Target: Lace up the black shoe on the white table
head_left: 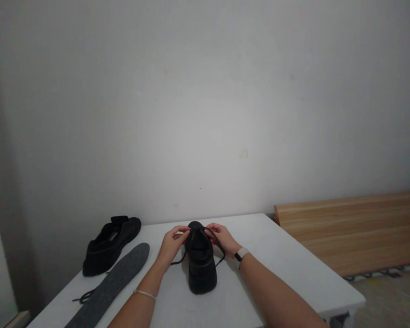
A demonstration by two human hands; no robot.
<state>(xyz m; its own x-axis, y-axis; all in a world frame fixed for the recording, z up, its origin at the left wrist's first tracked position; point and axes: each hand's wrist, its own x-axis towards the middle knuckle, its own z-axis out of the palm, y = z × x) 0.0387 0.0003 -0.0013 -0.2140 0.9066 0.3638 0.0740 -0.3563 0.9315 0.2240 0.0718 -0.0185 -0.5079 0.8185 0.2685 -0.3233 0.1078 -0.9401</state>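
Note:
A black shoe (202, 273) stands upright on the white table, its heel toward me and its toe toward the wall. At its left side my left hand (173, 244) is closed, thumb and fingertips pinched at the lacing. My right hand (224, 240) pinches at the lacing from the other side. One end of the black shoelace (178, 263) hangs out below my left hand; another stretch of it loops down past my right fingers to the shoe's side. The fingertips are small and partly hidden against the dark shoe.
A second black shoe (109, 248), its tongue raised, sits at the table's back left. Beside it lies a grey insole (118, 279), with a black lace (85, 297) partly under it. The wall borders the table (269, 255); a wooden panel (348, 232) stands at right.

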